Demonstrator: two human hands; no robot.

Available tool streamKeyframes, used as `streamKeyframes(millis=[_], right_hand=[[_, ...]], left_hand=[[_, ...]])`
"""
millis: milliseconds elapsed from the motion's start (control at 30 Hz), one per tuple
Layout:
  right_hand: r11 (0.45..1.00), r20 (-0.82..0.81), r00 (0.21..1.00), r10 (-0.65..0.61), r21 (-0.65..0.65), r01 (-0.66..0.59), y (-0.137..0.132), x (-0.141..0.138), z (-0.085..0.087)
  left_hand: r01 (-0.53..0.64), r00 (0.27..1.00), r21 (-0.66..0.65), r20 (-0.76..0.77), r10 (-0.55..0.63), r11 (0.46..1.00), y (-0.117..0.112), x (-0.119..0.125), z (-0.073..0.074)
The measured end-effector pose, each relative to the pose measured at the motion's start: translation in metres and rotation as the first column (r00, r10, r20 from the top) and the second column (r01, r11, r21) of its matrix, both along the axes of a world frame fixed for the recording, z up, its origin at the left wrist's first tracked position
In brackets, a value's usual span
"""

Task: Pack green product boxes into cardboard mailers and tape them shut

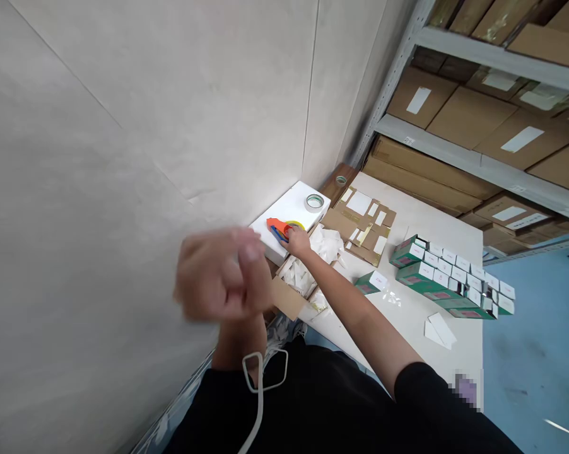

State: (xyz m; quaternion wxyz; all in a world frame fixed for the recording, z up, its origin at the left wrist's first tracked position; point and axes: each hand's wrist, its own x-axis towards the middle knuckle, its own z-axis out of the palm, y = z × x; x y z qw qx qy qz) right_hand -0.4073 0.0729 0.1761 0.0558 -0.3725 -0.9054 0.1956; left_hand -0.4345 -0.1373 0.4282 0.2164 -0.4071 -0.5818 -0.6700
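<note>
Raised close to the camera, my left hand (222, 274) is curled into a loose fist and blurred by motion; nothing shows in its fingers. My right hand (298, 242) reaches out to an orange and blue tape dispenser (279, 227) with a yellow roll, its fingers closed on the near end. The dispenser is over a white foam block (291, 200). A roll of clear tape (315, 202) lies on the same block. Beneath my right forearm is an open carton (289, 296) filled with crumpled white wrapping.
Flattened cardboard (360, 221) lies on the white table (402, 337). Rows of green-and-white small boxes (448, 277) stand at the right, one separate box (371, 282) nearer. White cards (439, 331) lie by the front. Shelving (483, 165) with cartons rises behind; a wall (147, 126) borders the left.
</note>
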Motion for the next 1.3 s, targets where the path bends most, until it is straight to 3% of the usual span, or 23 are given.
streamKeyframes(millis=[33, 100, 167, 267, 400, 600, 767, 900, 1033, 1200, 1300], right_hand=[[1.000, 0.043, 0.999, 0.004, -0.002, -0.004, -0.003, -0.002, 0.005], [1.000, 0.105, 0.994, 0.019, -0.015, -0.018, -0.007, -0.003, 0.011], [0.999, 0.109, 0.993, 0.040, -0.006, -0.039, -0.009, 0.003, 0.014], [0.998, 0.026, 0.998, 0.061, 0.026, -0.061, -0.010, 0.027, 0.012], [0.995, -0.115, 0.993, 0.027, 0.097, -0.015, -0.012, 0.083, 0.012], [0.950, -0.327, 0.942, -0.070, 0.267, 0.163, -0.023, 0.198, 0.027], [0.878, -0.426, 0.883, -0.199, 0.322, 0.353, -0.047, 0.309, 0.021], [0.811, -0.442, 0.822, -0.360, 0.288, 0.509, -0.078, 0.398, -0.008], [0.729, -0.396, 0.741, -0.542, 0.217, 0.649, -0.117, 0.482, -0.056], [0.614, -0.324, 0.613, -0.720, 0.114, 0.781, -0.160, 0.563, -0.128], [0.539, -0.271, 0.523, -0.808, 0.019, 0.842, -0.181, 0.596, -0.168]], left_hand=[[-0.044, 0.998, 0.071, -0.029, 0.046, 0.997, 0.022, -0.008, -0.004], [-0.006, 1.000, -0.013, 0.000, 0.006, 1.000, 0.055, -0.020, -0.015], [0.030, 0.997, -0.129, 0.069, -0.021, 0.991, 0.074, -0.028, -0.032], [0.095, 0.987, -0.259, 0.151, -0.057, 0.961, 0.085, -0.035, -0.064], [0.123, 0.971, -0.288, 0.231, -0.056, 0.950, 0.093, -0.028, -0.094], [0.244, 0.941, -0.254, 0.294, -0.165, 0.936, 0.120, 0.023, -0.110], [0.452, 0.860, -0.228, 0.367, -0.354, 0.862, 0.149, 0.101, -0.120], [0.695, 0.696, -0.219, 0.447, -0.562, 0.685, 0.167, 0.178, -0.135], [0.852, 0.516, -0.222, 0.510, -0.688, 0.474, 0.174, 0.251, -0.155], [0.908, 0.414, -0.310, 0.571, -0.709, 0.281, 0.166, 0.312, -0.173], [0.911, 0.395, -0.356, 0.605, -0.691, 0.210, 0.160, 0.333, -0.184]])
